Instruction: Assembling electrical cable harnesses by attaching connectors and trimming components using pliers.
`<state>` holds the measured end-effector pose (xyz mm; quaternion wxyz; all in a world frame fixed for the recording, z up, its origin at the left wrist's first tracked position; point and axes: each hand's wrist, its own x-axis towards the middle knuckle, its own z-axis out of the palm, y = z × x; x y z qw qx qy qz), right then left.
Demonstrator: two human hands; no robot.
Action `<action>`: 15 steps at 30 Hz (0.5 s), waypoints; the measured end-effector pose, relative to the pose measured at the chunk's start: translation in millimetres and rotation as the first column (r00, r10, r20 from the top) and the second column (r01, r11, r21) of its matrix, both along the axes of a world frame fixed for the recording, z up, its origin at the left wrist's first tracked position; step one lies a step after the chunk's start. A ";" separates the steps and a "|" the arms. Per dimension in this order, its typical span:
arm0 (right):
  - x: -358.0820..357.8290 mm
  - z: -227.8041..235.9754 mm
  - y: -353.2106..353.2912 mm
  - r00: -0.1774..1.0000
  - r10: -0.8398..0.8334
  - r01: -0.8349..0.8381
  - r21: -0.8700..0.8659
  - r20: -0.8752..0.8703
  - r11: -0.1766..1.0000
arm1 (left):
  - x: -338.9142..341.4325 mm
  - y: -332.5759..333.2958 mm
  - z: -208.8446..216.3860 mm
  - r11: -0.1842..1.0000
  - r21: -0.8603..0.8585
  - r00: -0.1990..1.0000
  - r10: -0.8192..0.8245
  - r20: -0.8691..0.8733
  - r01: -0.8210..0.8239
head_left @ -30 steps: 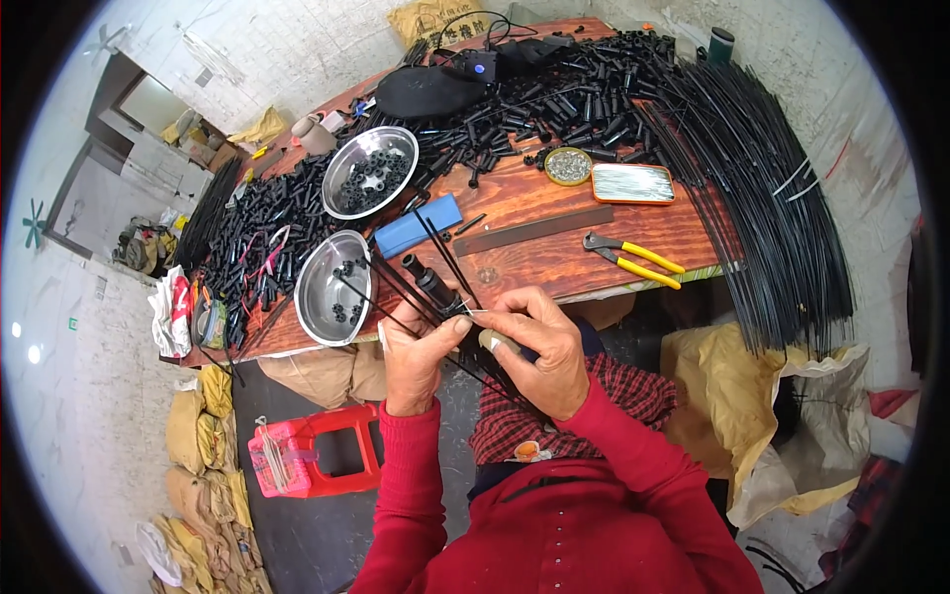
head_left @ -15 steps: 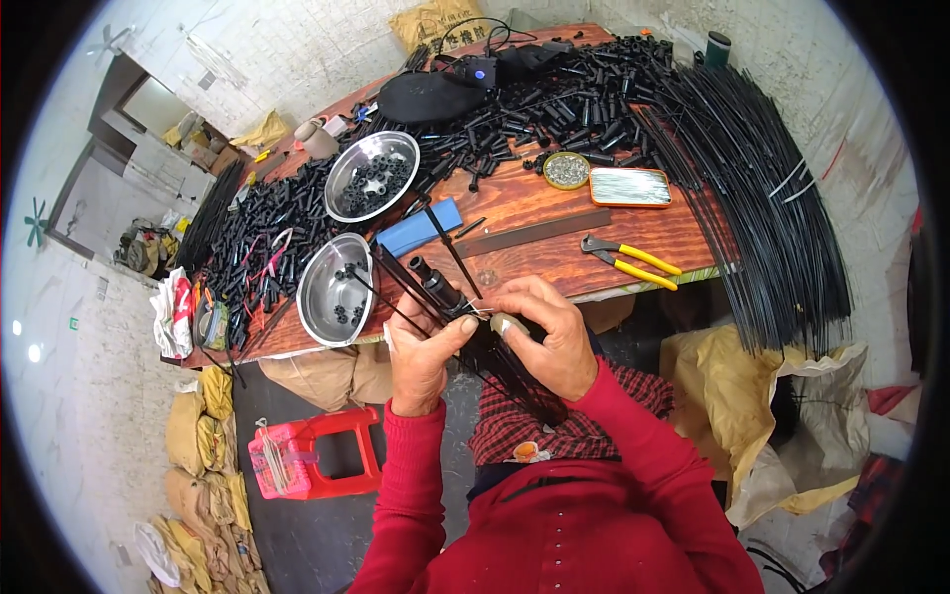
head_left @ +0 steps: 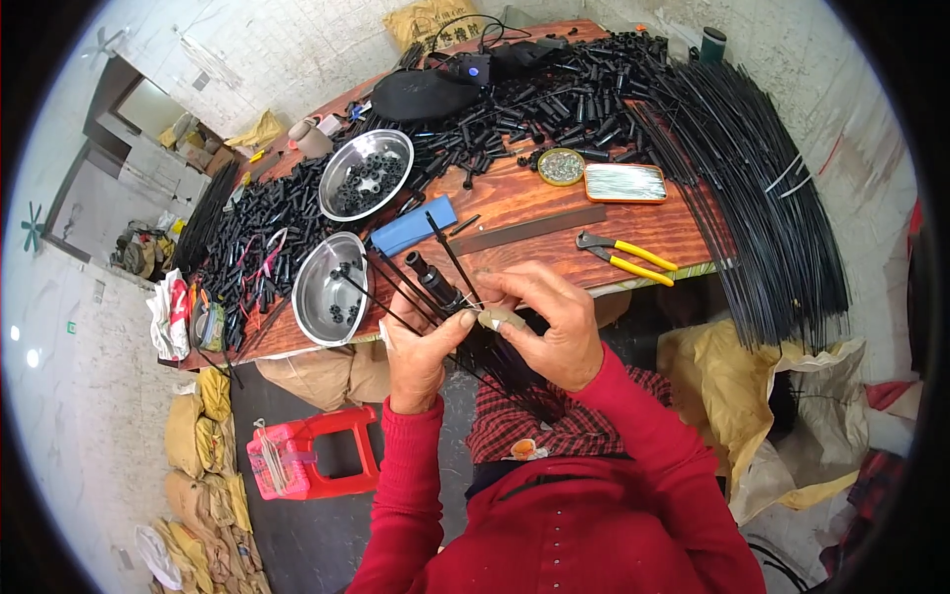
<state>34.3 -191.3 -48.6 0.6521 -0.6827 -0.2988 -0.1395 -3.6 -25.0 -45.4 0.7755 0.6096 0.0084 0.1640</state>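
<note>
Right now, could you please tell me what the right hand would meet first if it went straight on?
The right hand points leftward, so probably the slanting rod nearest it, beside the tube in the left hand; depth there is hard to judge.

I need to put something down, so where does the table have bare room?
Bare wood shows on the table between the blue block, dark bar and round tin; a smaller patch lies between the oblong tin and pliers. Crowded: back and left, with black tubes; right side, with black rods.
</note>
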 end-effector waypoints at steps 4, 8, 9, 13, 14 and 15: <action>2.3 -0.4 -4.0 0.996 -0.025 0.031 -0.072 0.087 0.997 | -0.4 -1.4 -0.9 1.000 -0.012 1.000 0.001 -0.003 -0.001; -1.8 0.4 -3.9 0.997 -0.078 0.079 -0.079 0.006 0.994 | -2.9 -1.9 -0.6 0.999 0.029 0.998 -0.013 -0.066 0.015; -2.7 1.5 -3.9 0.994 -0.091 0.087 -0.084 -0.054 0.993 | -3.0 -2.9 -0.1 0.999 0.028 0.998 -0.012 -0.067 0.014; -4.2 4.5 0.6 0.987 -0.131 0.125 -0.069 -0.095 0.990 | -1.6 -3.9 -1.7 0.999 0.040 1.000 0.002 -0.019 -0.001; -4.3 3.7 -0.3 0.989 -0.118 0.112 -0.076 -0.091 0.991 | -1.2 -3.3 -2.5 1.000 0.026 1.000 -0.002 0.011 0.002; -4.9 3.0 -1.3 0.990 -0.106 0.098 -0.083 -0.089 0.992 | -2.1 -3.8 -2.2 1.000 0.026 1.000 -0.002 0.010 0.002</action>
